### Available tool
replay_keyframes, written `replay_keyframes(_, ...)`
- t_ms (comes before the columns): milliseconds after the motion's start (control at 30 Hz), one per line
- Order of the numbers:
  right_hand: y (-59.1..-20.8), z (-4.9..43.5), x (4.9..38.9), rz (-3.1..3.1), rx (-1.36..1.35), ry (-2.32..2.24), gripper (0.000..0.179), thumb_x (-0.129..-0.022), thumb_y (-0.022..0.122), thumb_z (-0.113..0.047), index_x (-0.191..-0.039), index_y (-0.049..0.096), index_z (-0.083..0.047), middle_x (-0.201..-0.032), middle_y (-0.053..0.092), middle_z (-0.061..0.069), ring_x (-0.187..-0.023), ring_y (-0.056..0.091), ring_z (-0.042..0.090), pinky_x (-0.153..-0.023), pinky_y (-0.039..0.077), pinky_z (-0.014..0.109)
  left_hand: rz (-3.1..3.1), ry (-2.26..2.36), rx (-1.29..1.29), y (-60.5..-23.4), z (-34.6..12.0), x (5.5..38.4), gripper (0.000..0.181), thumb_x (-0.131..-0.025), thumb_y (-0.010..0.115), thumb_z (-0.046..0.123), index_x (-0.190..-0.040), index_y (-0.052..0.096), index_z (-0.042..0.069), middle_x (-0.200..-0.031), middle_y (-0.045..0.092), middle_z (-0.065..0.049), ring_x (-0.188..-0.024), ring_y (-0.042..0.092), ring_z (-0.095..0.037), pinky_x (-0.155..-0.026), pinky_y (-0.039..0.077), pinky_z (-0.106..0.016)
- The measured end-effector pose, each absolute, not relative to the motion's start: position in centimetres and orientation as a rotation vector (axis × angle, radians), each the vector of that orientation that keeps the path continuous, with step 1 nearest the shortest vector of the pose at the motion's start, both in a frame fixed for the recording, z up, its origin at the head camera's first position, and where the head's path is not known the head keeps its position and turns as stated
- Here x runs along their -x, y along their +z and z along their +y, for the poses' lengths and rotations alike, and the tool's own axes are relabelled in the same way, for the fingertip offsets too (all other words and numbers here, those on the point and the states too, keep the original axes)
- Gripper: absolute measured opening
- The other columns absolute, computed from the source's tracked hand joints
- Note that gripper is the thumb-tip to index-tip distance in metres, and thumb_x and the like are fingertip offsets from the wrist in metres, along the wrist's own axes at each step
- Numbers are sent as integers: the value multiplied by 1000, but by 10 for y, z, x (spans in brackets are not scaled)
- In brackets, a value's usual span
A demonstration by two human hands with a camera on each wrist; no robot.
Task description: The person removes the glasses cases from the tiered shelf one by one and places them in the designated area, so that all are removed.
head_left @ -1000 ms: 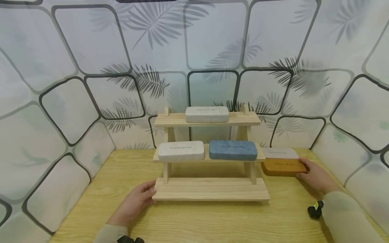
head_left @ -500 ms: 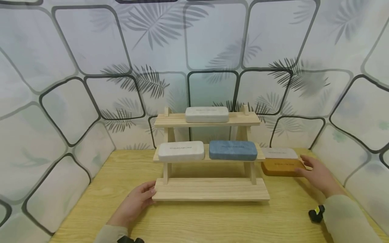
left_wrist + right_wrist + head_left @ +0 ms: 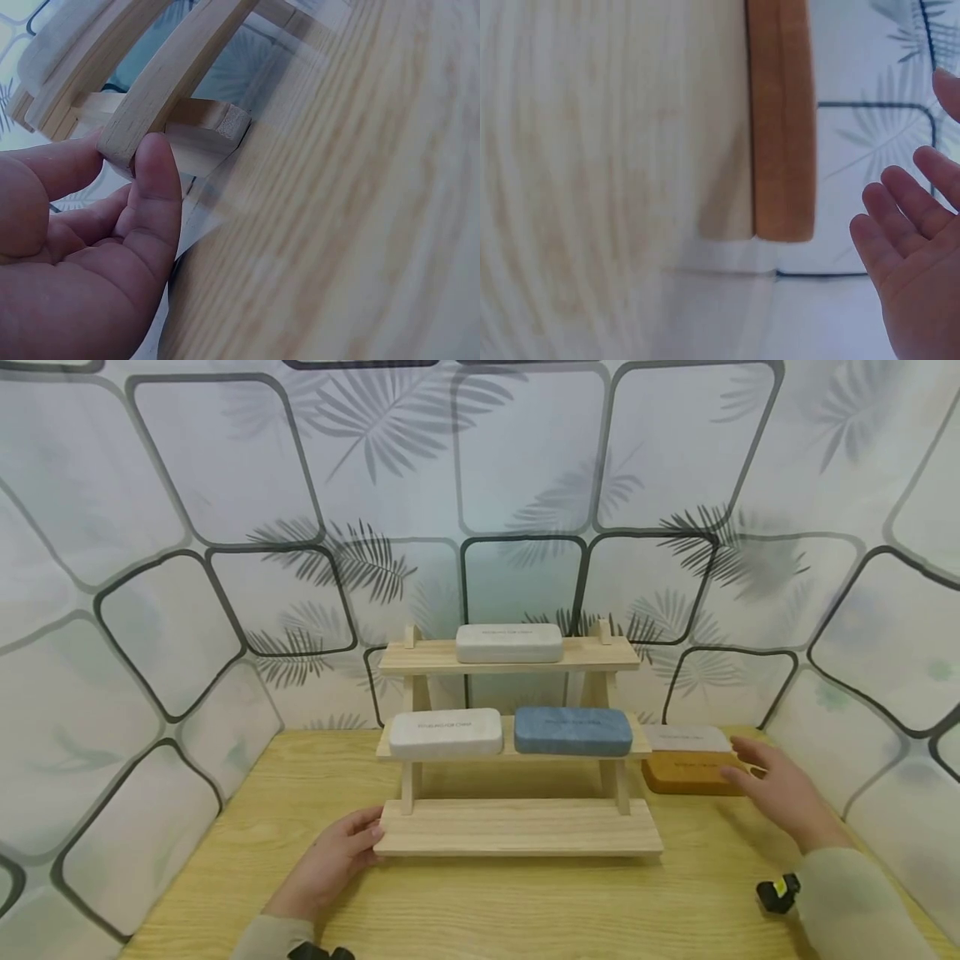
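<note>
We can read no words for certain: a short line of lettering (image 3: pixel 573 722) marks the upper white case (image 3: pixel 510 646), lower white case (image 3: pixel 446 735), blue case (image 3: pixel 573 739), orange case (image 3: pixel 686 774) and pale case (image 3: pixel 687 737), all too blurred to make out.

Rack (image 3: pixel 517 827) on table (image 3: pixel 517 902); top tier (image 3: pixel 431 654): lone case (image 3: pixel 510 647); middle tier (image 3: pixel 508 739): two cases (image 3: pixel 446 732); two others (image 3: pixel 686 770) right.

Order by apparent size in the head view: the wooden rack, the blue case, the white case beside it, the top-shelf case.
Wooden rack
Blue case and white case, too alike to rank
Top-shelf case
</note>
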State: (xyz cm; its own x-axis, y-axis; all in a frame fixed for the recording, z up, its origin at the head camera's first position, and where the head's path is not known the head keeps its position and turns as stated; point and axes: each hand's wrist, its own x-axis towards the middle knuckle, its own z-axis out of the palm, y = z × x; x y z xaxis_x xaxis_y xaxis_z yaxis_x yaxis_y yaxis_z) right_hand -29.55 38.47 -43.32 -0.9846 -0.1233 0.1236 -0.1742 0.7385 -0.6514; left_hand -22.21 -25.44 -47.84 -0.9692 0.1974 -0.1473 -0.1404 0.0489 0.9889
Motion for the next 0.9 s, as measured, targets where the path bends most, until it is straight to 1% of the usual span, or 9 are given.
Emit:
replay_keyframes(200, -421, 367, 290, -2789, -356, 1019, 73, -104, 59, -39, -156, 30, 5, -148, 39, 36, -127, 42, 57, -96, 39, 68, 2085, 2010, -74, -479, -255, 222, 61, -108, 53, 21, -152, 28, -14, -144, 47, -28, -115, 58, -23, -89, 54, -35)
replay_keyframes(233, -419, 364, 289, -2769, -380, 1017, 72, -104, 60, -37, -155, 32, 5, -147, 41, 35, -127, 43, 55, -100, 42, 61, 2086, 2010, -78, -479, -255, 222, 61, -108, 52, 21, -152, 28, -14, -144, 47, -28, -115, 58, -23, -88, 55, -35)
replay_keyframes(300, -415, 359, 288, -2731, -432, 1031, 69, -104, 61, -34, -154, 34, 4, -145, 44, 33, -128, 44, 52, -104, 46, 39, 2086, 2012, -80, -480, -255, 222, 60, -108, 52, 20, -152, 28, -14, -145, 46, -28, -115, 58, -23, -88, 55, -35)
replay_keyframes(367, -411, 353, 286, -2695, -479, 1041, 66, -104, 61, -31, -154, 36, 3, -144, 46, 31, -128, 45, 49, -100, 42, 16, 2087, 2014, -79, -480, -255, 222, 60, -108, 52, 19, -152, 28, -14, -145, 46, -29, -115, 58, -23, -88, 55, -35)
replay_keyframes(400, -410, 350, 285, -2676, -498, 1047, 65, -104, 62, -29, -154, 37, 3, -144, 47, 30, -128, 45, 47, -96, 38, 7, 2089, 2014, -75, -480, -254, 222, 59, -108, 52, 19, -151, 29, -14, -144, 47, -28, -114, 59, -23, -88, 55, -35)
replay_keyframes(433, -407, 346, 284, -2661, -512, 1052, 64, -104, 62, -28, -154, 37, 2, -144, 47, 29, -127, 45, 46, -91, 33, 1, 2092, 2013, -72, -480, -254, 223, 60, -108, 53, 19, -152, 29, -14, -144, 47, -28, -114, 59, -23, -88, 55, -35)
replay_keyframes(500, -403, 340, 282, -2639, -542, 1056, 63, -103, 62, -27, -154, 37, 1, -145, 47, 27, -126, 45, 45, -91, 31, -1, 2095, 2009, -71, -479, -254, 223, 60, -108, 53, 20, -152, 29, -14, -144, 47, -28, -114, 59, -23, -88, 55, -35)
replay_keyframes(700, -389, 319, 280, -2606, -632, 1049, 65, -101, 66, -21, -155, 36, -1, -149, 45, 24, -129, 45, 42, -96, 30, 1, 2101, 2005, -65, -478, -254, 224, 61, -107, 55, 21, -151, 31, -13, -143, 49, -27, -114, 59, -23, -89, 55, -35)
replay_keyframes(900, -378, 297, 280, -2611, -682, 1025, 68, -99, 70, -25, -155, 38, -3, -149, 46, 21, -131, 47, 42, -98, 29, 3, 2104, 2007, -67, -478, -253, 223, 60, -107, 54, 20, -151, 31, -14, -142, 49, -27, -114, 60, -24, -89, 55, -36)
